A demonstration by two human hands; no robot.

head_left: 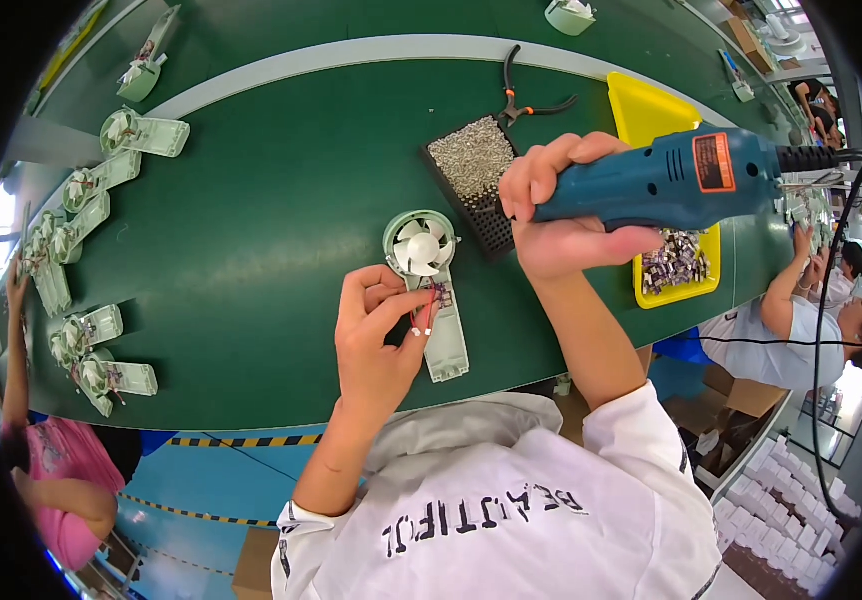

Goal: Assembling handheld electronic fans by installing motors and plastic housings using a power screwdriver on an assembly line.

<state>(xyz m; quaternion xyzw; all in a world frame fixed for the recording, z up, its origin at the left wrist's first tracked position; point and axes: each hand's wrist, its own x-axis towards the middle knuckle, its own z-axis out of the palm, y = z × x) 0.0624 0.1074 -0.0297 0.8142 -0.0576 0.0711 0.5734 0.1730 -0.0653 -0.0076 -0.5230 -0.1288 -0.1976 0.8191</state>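
My right hand (576, 215) is wrapped round a blue corded electric screwdriver (671, 182), raised over the right side of the bench; its tip is hidden behind the fingers. A pale green handheld-fan housing half (448, 350) lies on the green table in front of me, a white fan blade (421, 247) in its round end. The fingers of my left hand (376, 320) are pinched at a small purple circuit board (439, 292) just below the blade. Thin red wires (429, 318) with white ends hang beside those fingers.
A black tray (491, 232) heaped with small screws stands beyond the housing, with pliers (526, 105) behind it. Small boards fill a yellow bin (686, 290) at the right. Several fan assemblies (161, 137) line the left side. Co-workers sit left and right; the screwdriver's black cable (819, 350) hangs at right.
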